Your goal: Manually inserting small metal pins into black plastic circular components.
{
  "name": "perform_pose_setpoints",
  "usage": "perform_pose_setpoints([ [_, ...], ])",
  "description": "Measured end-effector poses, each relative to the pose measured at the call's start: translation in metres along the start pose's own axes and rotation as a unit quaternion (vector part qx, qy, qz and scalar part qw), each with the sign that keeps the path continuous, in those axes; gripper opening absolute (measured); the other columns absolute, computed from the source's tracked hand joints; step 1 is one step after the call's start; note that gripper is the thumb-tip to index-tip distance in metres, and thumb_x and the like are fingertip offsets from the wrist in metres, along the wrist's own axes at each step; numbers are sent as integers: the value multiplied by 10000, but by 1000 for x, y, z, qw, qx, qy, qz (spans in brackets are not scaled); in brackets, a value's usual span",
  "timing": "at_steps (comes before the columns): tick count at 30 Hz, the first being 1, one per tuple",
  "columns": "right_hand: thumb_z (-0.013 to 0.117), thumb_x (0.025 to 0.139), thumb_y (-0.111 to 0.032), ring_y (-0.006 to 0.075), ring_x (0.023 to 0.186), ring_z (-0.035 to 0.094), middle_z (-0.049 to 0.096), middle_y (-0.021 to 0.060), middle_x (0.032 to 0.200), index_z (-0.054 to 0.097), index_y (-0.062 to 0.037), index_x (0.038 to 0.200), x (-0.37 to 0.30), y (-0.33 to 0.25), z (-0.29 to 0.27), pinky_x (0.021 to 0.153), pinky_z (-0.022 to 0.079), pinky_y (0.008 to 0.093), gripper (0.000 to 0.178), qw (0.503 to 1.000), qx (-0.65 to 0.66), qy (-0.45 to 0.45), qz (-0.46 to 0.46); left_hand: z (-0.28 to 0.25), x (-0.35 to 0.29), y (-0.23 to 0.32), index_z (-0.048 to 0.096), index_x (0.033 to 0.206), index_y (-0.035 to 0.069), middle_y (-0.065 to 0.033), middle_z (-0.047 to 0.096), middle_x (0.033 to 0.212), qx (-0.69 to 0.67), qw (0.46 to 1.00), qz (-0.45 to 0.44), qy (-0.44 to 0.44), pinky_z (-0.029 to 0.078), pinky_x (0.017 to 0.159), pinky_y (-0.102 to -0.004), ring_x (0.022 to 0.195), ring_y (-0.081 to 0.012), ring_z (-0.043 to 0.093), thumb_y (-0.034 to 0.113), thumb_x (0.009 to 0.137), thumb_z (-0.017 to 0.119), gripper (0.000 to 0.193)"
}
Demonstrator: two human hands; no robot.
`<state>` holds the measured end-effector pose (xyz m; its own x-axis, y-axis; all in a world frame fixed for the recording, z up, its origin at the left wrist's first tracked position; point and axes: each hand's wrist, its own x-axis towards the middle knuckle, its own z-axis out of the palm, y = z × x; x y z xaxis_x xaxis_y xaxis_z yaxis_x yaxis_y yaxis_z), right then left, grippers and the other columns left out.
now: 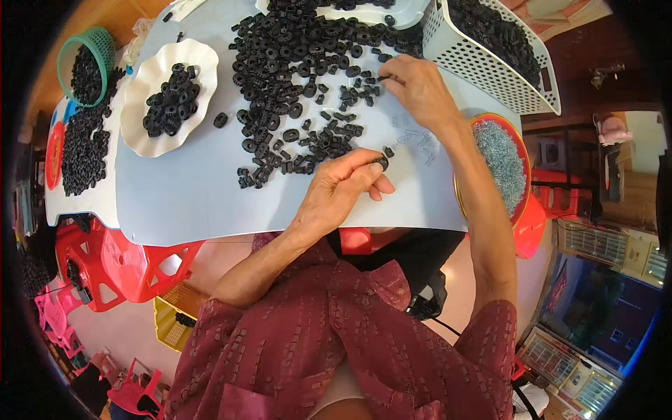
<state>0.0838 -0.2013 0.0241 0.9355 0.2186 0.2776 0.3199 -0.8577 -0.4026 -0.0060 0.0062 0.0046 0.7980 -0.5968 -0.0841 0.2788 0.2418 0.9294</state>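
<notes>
My left hand [339,189] is closed over the near part of the table, pinching a small rounded black plastic part [381,162] between thumb and forefinger. Another small black piece [388,151] lies just beyond its fingertips. Farther out and to the right, my right hand [420,89] reaches down with thumb and forefinger together on a small black plastic piece [383,78] at the pile's edge. Beneath that arm, several tiny thin coil springs [423,142] lie scattered on the table. A large spread of black plastic parts [280,84] covers the table's far middle, some round with holes, others small and blocky.
A white scalloped dish [133,105] of black parts stands left, near a tipped green basket [106,45]. At right are a white perforated basket [483,66] of black parts and a round gold-rimmed container [521,140] of springs. Red stools [147,269] stand below the table edge.
</notes>
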Motion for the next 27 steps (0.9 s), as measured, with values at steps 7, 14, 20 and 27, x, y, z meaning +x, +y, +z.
perform_pose_setpoints([
  [7,606,757,-27,284,624,623,634,187,766,626,11,909,-35,-40,-22,582,492,356,159,993,96,3,65,-3,-2,-1,559,1143,-40,-105,662,870,-57,998,3,-3,472,743,-275,754,-139,580,170,963,497,283],
  [14,610,778,4,179,627,597,621,100,744,614,4,896,-92,-76,-39,573,470,312,118,967,215,-78,109,0,3,2,601,1087,-33,-82,664,855,-11,998,49,-25,476,718,-252,740,-115,566,151,952,509,246],
  [20,611,864,-58,68,697,537,622,5,793,626,15,910,-116,-69,-25,642,450,238,87,861,456,-34,223,6,0,3,619,1066,-20,-73,670,833,60,997,53,-13,479,701,-250,724,-110,570,148,949,505,234],
  [27,626,896,-117,70,704,533,624,5,810,656,2,1004,-119,-76,-25,660,454,225,164,853,470,12,225,7,-1,3,614,1079,-25,-79,666,817,86,995,52,-17,484,672,-247,698,-112,571,140,952,497,238],
])
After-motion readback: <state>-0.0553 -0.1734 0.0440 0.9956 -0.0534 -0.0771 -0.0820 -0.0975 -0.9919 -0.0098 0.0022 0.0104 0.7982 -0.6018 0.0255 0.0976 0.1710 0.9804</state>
